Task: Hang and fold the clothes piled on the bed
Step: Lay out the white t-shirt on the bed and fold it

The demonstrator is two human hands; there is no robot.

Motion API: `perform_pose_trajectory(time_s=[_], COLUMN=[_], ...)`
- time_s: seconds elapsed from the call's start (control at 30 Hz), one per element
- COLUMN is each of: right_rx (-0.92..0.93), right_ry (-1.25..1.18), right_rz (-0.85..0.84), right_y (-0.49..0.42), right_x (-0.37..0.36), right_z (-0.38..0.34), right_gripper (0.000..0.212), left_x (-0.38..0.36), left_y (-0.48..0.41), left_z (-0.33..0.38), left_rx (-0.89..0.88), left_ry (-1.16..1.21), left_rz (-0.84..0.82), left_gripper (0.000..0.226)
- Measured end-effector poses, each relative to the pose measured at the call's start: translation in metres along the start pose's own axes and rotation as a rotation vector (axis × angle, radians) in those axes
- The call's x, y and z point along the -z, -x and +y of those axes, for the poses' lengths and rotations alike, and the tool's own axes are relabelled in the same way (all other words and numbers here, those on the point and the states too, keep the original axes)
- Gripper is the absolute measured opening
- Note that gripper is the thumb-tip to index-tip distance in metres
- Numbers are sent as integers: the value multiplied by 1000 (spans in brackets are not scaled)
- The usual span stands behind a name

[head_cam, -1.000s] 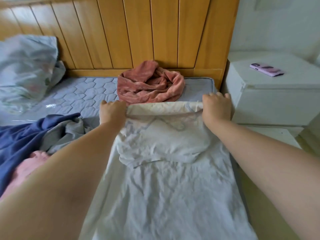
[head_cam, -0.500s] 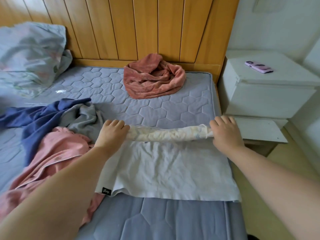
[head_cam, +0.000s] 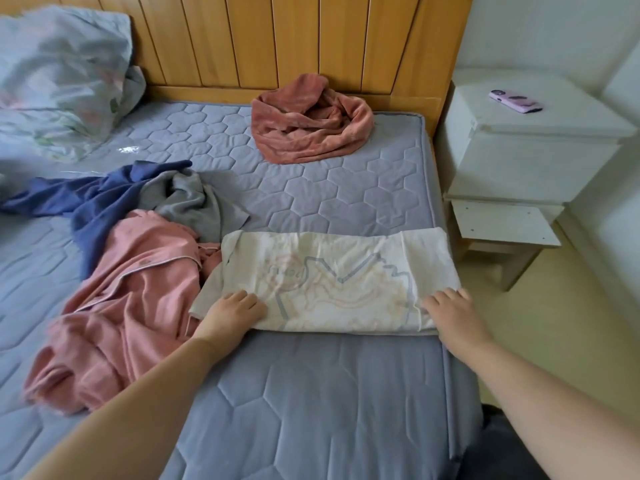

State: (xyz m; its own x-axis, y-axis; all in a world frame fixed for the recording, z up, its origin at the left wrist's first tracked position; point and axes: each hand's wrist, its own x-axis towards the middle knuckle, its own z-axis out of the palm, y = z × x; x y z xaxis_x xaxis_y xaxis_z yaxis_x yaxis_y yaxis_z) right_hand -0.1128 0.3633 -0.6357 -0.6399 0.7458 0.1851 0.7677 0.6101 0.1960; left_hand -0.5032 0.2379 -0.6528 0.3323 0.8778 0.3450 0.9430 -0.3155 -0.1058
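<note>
While the folded white shirt [head_cam: 332, 282] lies near the bed's [head_cam: 311, 410] right edge, your left hand [head_cam: 230, 315] and right hand [head_cam: 453, 315] press flat-fingered on its near corners, gripping nothing; pink garment [head_cam: 128, 299] just left.

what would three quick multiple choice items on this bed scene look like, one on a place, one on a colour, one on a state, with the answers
1. Where does the phone lie?
A. on the mattress
B. on the white nightstand
C. on the pillow

2. What colour is the bunched towel by the headboard?
A. green
B. black
C. dusty red

3. What state is the white printed shirt in?
A. folded flat
B. on a hanger
C. crumpled in a ball

Answers:
1. B: the phone sits on top of the nightstand, off the bed.
2. C: the towel is dusty red against the grey-blue mattress.
3. A: the shirt lies as a flat folded rectangle, with the left hand and the right hand resting on its near corners.
</note>
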Motion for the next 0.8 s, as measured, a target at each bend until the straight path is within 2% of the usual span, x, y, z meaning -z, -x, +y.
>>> perform_pose_trajectory(time_s=[0.07,0.1,0.17,0.23,0.27,0.3,0.37,0.43,0.47,0.6,0.73,0.8], right_rx=[-6,-57,-148,-189,-197,-211,-263,-353,-396,-449,-620,-694], right_ry=[12,20,35,-74,-129,-192,-339,-472,-518,-574,-610,-639], right_rz=[-57,-145,-294,-392,-410,-422,-411,-312,-254,-132,-81,-46], right_y=[5,5,5,6,7,8,8,7,6,-3,-26,-43], right_x=[-5,-4,-3,-4,-3,-4,-4,-6,-6,-13,-20,-25], right_z=[-7,-10,-12,-11,-11,-9,-5,-2,0,5,23,36], right_gripper=[25,25,27,30,29,28,24,21,19,15,11,19], left_x=[-1,2,18,33,38,42,40,27,17,-31,-64,-76], left_y=[4,1,-16,-45,-61,-77,-103,-122,-131,-158,-172,-172], left_z=[4,9,22,35,42,50,64,81,91,125,131,129], left_rx=[39,73,196,313,349,365,406,454,448,423,493,467], left_ry=[-13,-20,-71,-107,-109,-105,-57,81,139,219,192,149], left_rz=[-120,-235,-606,-943,-1002,-983,-747,-550,-520,-636,-574,-533], left_gripper=[19,22,29,37,38,38,37,40,45,56,58,60])
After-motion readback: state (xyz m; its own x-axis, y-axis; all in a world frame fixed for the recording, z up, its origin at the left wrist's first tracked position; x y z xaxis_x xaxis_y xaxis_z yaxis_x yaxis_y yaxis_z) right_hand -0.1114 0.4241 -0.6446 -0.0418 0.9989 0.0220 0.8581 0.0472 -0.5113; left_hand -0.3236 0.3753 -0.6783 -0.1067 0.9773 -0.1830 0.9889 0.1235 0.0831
